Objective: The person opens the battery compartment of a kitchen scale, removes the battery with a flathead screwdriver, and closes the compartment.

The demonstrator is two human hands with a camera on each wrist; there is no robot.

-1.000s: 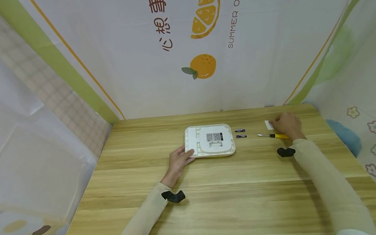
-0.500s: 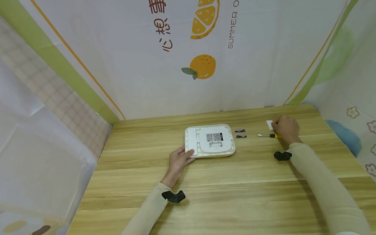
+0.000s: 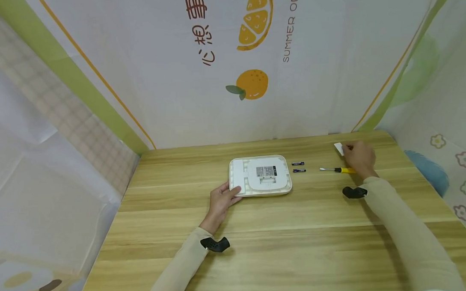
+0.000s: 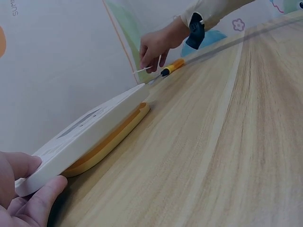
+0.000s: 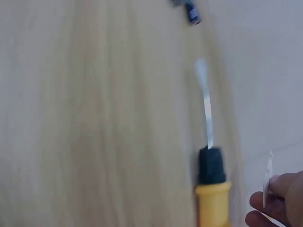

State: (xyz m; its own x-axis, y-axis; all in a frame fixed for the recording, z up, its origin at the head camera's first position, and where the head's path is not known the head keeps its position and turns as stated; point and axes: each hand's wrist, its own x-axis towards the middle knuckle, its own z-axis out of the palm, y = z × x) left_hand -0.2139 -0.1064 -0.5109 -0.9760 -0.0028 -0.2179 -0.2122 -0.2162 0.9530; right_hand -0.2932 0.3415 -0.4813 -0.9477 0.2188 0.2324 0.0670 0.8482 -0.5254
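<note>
My left hand (image 3: 219, 202) grips the near-left corner of a white device (image 3: 239, 175) with rounded corners, thumb on top. Its upturned face has a printed label and an uncovered battery compartment (image 3: 267, 180). In the left wrist view, a yellow part (image 4: 109, 146) shows beneath the white body. My right hand (image 3: 360, 158), at the far right, pinches a small flat white piece (image 3: 339, 148) between thumb and fingers, raised off the table. Just below that hand lies a screwdriver (image 5: 213, 203) with a yellow and black handle, untouched.
Two dark batteries (image 3: 297, 163) lie parallel on the wooden table (image 3: 282, 246), between the device and the screwdriver. A printed cloth (image 3: 308, 104) hangs along the table's back edge, and more cloth stands at both sides.
The right hand has taken hold of the flat white piece and lifted it from the table, tilting it. My left hand and the device have stayed in place.
</note>
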